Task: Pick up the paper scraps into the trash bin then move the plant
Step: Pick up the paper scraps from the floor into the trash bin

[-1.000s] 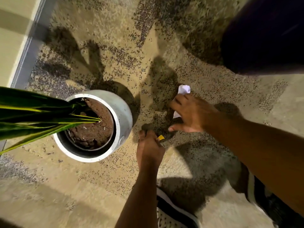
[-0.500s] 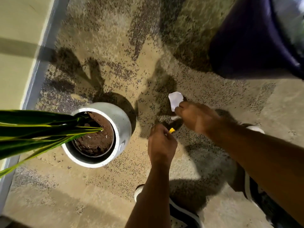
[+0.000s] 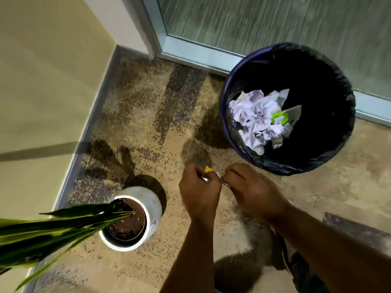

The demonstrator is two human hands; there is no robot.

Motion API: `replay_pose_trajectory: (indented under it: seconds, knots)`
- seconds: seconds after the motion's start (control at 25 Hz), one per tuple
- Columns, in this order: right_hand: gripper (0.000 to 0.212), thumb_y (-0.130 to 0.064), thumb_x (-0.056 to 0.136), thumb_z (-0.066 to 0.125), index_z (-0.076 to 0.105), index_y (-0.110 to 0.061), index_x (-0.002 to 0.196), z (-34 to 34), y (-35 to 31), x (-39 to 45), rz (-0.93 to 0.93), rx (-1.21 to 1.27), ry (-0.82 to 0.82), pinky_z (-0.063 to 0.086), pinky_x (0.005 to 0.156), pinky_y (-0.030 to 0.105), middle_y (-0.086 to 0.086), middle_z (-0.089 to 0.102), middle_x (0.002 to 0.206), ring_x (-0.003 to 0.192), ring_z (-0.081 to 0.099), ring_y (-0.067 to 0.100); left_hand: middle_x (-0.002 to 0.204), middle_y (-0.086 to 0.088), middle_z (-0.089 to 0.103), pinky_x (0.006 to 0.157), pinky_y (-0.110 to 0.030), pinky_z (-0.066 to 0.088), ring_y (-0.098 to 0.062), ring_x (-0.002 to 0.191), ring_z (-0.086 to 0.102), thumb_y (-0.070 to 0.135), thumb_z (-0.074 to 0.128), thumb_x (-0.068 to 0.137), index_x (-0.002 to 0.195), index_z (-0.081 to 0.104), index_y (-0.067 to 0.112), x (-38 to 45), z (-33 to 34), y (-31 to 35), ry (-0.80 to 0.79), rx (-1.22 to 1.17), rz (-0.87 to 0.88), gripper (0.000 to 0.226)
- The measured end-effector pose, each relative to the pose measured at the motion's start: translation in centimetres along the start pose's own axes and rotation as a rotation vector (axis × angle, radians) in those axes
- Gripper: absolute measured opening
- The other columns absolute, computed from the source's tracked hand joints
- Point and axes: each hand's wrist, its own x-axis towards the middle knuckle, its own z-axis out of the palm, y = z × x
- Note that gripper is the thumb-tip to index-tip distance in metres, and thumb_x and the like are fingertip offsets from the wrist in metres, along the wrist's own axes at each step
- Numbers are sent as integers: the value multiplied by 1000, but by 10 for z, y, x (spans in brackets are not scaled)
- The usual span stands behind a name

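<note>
Left hand (image 3: 200, 192) pinches a small yellow paper scrap (image 3: 207, 169); right hand (image 3: 248, 188) pinches a white scrap (image 3: 220, 176). The black-lined round trash bin (image 3: 342, 144) lies ahead-right, nearer the right hand.

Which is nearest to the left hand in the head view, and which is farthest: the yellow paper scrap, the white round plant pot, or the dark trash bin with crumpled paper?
1. Yellow paper scrap: pinched at the left hand's fingertips.
2. White round plant pot: on the floor, left of it.
3. Dark trash bin: beyond the right hand, up and right.
</note>
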Motion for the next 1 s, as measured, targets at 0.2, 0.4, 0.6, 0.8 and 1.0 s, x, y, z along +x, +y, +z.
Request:
replay_pose_trajectory:
  seconds: [0.2,0.4,0.6,0.8,1.0]
  knots:
    - [11,-9,95,53,63,-6,99,-73,17,28,106,61,230,52,70,40,11,58,101,89,57,28,74,0,60,58,-32,42,-20,65,55,15,50,86,82,53,19,29,9,61,243,-130,91,7]
    - [35,-11,92,61,56,-12,126,-99,49,21,407,54,400,50,87,33,7,51,125,108,55,20,86,5,68,66,-34,58,-14,75,67,19,58,90,108,62,19,25,31,120,-59,-173,335,19]
    - [35,-12,92,59,58,-4,125,-83,29,20,283,11,460,50,82,45,15,55,115,101,56,26,97,1,61,72,-18,49,-11,85,57,29,48,98,105,59,16,29,37,81,42,-64,342,18]
    - [17,-12,96,57,66,-5,109,-9,-8,12,-9,162,176,52,82,39,13,58,107,96,60,28,107,-8,61,70,-29,43,-24,94,59,26,55,95,116,56,12,21,37,-41,-158,153,53,25]
    - [40,-17,91,60,53,-18,131,92,34,16,270,-83,-414,48,97,39,2,45,138,124,48,24,138,-22,53,94,-45,51,-43,121,54,27,57,81,136,57,9,2,53,-124,-465,313,94,58]
